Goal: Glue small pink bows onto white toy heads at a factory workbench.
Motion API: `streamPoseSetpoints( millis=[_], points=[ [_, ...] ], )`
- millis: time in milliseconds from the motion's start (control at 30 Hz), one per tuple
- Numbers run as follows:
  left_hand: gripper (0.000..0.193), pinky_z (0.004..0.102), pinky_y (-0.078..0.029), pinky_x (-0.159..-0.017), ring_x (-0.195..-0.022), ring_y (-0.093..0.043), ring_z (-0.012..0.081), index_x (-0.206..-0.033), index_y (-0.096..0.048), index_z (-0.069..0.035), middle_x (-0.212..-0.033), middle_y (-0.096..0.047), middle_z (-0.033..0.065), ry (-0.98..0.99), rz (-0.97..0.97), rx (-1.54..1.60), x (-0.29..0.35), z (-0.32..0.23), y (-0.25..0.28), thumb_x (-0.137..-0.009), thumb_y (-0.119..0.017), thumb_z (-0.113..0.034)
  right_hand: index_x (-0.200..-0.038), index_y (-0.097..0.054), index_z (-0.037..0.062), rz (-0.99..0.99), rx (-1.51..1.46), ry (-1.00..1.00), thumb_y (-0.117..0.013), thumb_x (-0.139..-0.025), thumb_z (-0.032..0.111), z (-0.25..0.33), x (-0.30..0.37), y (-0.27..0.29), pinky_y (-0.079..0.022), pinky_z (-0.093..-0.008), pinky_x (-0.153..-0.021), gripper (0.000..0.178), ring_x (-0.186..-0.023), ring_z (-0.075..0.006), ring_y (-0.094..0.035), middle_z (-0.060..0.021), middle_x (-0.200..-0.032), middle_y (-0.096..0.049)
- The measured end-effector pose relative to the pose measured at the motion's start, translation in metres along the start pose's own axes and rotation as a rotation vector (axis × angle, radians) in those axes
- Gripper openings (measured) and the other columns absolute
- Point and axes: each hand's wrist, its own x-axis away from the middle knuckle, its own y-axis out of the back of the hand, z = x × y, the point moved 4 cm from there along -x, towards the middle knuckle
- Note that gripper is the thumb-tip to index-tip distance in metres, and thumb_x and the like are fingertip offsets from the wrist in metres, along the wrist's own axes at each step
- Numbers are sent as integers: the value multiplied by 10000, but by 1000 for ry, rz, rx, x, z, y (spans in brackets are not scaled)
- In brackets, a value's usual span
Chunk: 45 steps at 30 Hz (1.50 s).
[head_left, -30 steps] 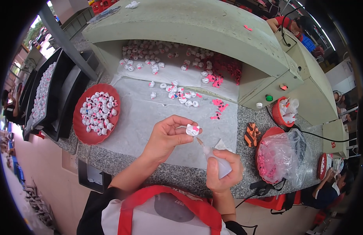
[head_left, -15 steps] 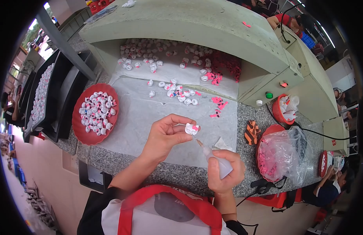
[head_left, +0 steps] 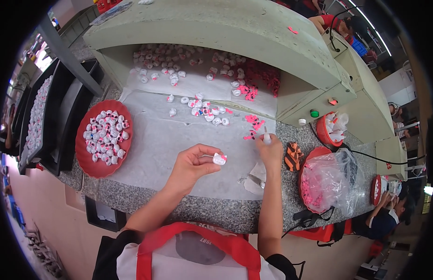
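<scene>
Pinched between the thumb and fingers of my left hand (head_left: 194,164) is a small white cat-head figure (head_left: 219,159) with a pink patch at its upper edge. My right hand (head_left: 271,151) is closed around a glue bottle (head_left: 267,138); its thin nozzle points away from me, and most of its body is hidden in the palm. Just beyond that nozzle lie loose pink bow-shaped pieces (head_left: 254,122) on the white paper (head_left: 153,144). Farther left on the paper is a loose group of white heads (head_left: 216,121), some with pink parts.
A red bowl (head_left: 80,154) of finished-looking heads stands left, beside black trays (head_left: 37,140). Behind is an open-fronted metal box (head_left: 202,28) with more heads and pink pieces inside. Right are an orange-black cloth (head_left: 293,156), a plastic bag (head_left: 335,175) over a red bowl, and a red basket (head_left: 324,132).
My right hand has moved forward with the glue bottle, away from the cat head and toward the pink pieces. My left hand still holds the head, slightly lower and turned.
</scene>
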Motion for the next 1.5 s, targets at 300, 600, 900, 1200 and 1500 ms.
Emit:
streamPoseSetpoints(
  millis=[300, 600, 900, 1200, 1500],
  points=[
    [312, 228, -473, -749, -883, -585, 152, -1004, -515, 23, -956, -594, 100, -54, -111, -102, -6, 7, -1, -711, -573, 113, -763, -593, -11, 154, -34, 53, -652, -702, 101, 29, 18, 1, -418, -204, -465, 140, -535, -69, -535, -60, -619, -582],
    [282, 242, -479, -792, -929, -556, 154, -999, -520, 38, -1061, -505, 98, -271, -82, -118, 3, -7, -16, -732, -546, 126, -778, -600, 4, 317, -365, 204, -650, -708, 18, 106, 98, -3, -389, -168, -456, 87, -536, -29, -487, -1, -648, -572],
    [293, 263, -457, -804, -939, -548, 172, -1027, -539, 43, -1045, -537, 120, -189, 37, -75, 6, -13, -16, -740, -550, 104, -814, -601, 1, 191, -397, 200, -659, -700, 2, 99, 107, -1, -392, -166, -520, 128, -595, -36, -490, -2, -688, -564],
    [225, 261, -460, -803, -909, -562, 154, -995, -562, 35, -935, -592, 95, -195, -23, -60, -1, -9, -22, -772, -550, 57, -837, -599, -18, 221, -480, 327, -634, -707, -37, 89, 97, -6, -389, -169, -545, 136, -641, -46, -498, -18, -744, -554],
    [266, 248, -479, -733, -810, -590, 141, -1025, -526, 24, -876, -610, 107, 19, -107, 171, -8, 1, -11, -766, -584, 7, -855, -587, -21, 141, -436, 509, -639, -671, -74, 96, 97, -10, -419, -174, -531, 198, -647, -74, -523, -74, -868, -556]
  ],
)
